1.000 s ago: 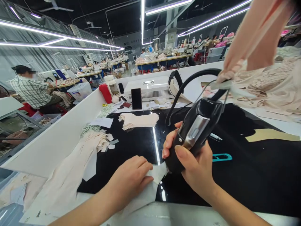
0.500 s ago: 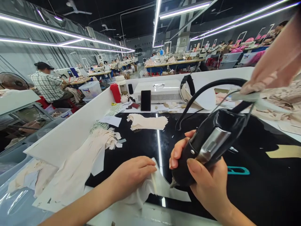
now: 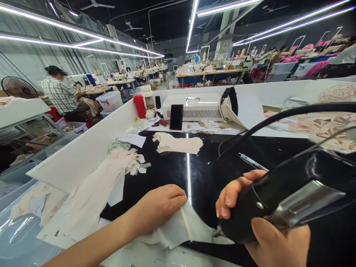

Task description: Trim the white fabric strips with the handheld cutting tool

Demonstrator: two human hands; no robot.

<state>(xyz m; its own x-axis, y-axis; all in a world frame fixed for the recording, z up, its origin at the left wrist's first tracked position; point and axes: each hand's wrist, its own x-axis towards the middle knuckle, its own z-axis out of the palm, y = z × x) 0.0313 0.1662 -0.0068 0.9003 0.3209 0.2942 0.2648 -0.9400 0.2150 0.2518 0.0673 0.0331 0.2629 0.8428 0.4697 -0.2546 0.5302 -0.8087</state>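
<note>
In the head view, my left hand has its fingers closed on the upper edge of a thin white fabric piece at the table's front. A narrow cream strip runs down the fabric. My right hand is wrapped round a black corded handheld power tool with a silver metal lever on its side. The tool's metal tip is at the right end of the fabric; whether it touches I cannot tell. The tool's rear leaves the frame at right.
The table is glossy black. Cream fabric strips are piled at left, with another stack farther back. A pen lies behind the tool. A phone leans on a white metal box. The tool's black cable arches across the right.
My right hand and the tool have moved right and nearer the camera. A pink blurred shape at upper right has gone. The pen now shows; a teal item at right no longer does.
</note>
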